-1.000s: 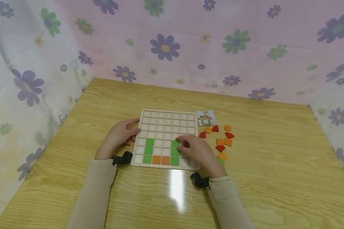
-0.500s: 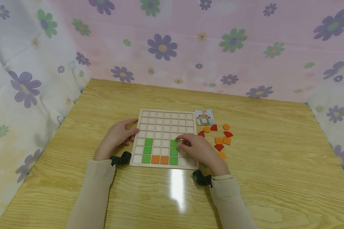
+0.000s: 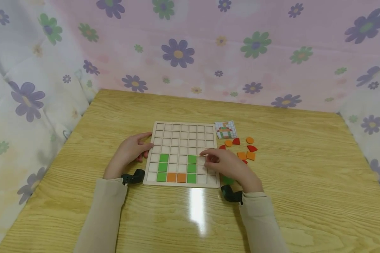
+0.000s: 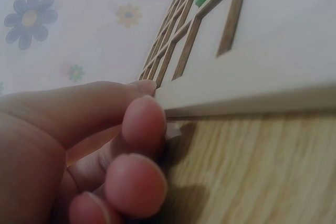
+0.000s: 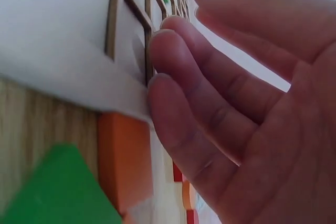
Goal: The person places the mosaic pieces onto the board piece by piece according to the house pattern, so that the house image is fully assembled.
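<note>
A wooden grid board (image 3: 179, 134) lies on the table, with two columns of green tiles (image 3: 163, 167) and two orange tiles (image 3: 176, 177) between them in the row closest to me. At its left rim, my left hand (image 3: 130, 149) holds the edge between thumb and fingers; the left wrist view shows curled fingertips (image 4: 137, 184) beside the rim. My right hand (image 3: 229, 165) hovers over the board's right side, fingers loosely bent and thumb apart, holding nothing. Under its wrist a green piece (image 3: 228, 180) is partly hidden; it shows larger in the right wrist view.
A small pattern card (image 3: 226, 129) lies at the board's upper right corner. Loose orange rounds (image 3: 249, 140), orange squares (image 3: 251, 155) and red quarter-round pieces (image 3: 252, 148) are scattered right of the board. A flowered cloth (image 3: 206, 52) hangs behind the table.
My right hand has moved to the right, away from the right green column, uncovering its tiles more fully. The left hand has stayed at the board's edge. The view has shifted slightly.
</note>
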The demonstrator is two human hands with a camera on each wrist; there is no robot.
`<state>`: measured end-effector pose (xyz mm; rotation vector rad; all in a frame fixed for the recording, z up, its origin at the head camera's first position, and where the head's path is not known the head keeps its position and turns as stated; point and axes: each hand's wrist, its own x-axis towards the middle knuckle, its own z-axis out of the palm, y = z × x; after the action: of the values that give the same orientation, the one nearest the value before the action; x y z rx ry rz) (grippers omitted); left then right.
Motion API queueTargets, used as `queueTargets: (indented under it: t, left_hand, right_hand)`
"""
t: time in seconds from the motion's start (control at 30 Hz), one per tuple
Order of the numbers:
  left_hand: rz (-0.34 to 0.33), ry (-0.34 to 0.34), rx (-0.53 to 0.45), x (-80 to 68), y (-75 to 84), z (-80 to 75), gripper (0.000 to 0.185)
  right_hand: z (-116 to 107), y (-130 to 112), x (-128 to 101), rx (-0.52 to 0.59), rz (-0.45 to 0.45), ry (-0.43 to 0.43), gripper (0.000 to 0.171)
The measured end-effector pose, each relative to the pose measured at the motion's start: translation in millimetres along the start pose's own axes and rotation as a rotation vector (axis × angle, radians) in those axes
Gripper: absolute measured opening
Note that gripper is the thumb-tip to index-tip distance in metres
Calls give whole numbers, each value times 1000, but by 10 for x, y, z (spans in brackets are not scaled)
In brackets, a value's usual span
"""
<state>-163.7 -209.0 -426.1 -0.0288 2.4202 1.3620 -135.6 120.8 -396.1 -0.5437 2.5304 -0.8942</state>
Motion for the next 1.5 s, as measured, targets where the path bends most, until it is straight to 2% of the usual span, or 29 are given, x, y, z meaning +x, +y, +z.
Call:
queueTargets:
  t: [0.2, 0.57, 0.67, 0.8, 0.9, 1.13, 1.37, 1.5]
  left_hand:
    - [-26, -7, -76, -28, -5, -2, 55]
    - [-44, -6, -62, -11, -24, 32, 56]
    - [-37, -3, -25, -2, -20, 25, 55]
    - [-28, -4, -2, -1, -8, 13, 55]
    - [-35, -7, -30, -8, -3, 5, 56]
    - [-32, -12, -53, -11, -18, -4, 55]
    - [-35, -9, -41, -24, -7, -1, 55]
    - [-38, -15, -75, -24, 8, 10, 55]
  right_hand:
    - [-69, 38, -50, 59, 7, 11, 31]
    - [-183, 219, -107, 53, 51, 48, 34]
    - [-245, 261, -156, 77, 96, 70, 34]
    - [-323, 358, -224, 62, 107, 111, 33]
    - [-373, 433, -262, 36, 125, 132, 35]
    - [-438, 560, -350, 2, 233, 155, 40]
    - [-517, 666, -437, 21, 232, 177, 43]
    - [-563, 718, -493, 23, 237, 182, 41]
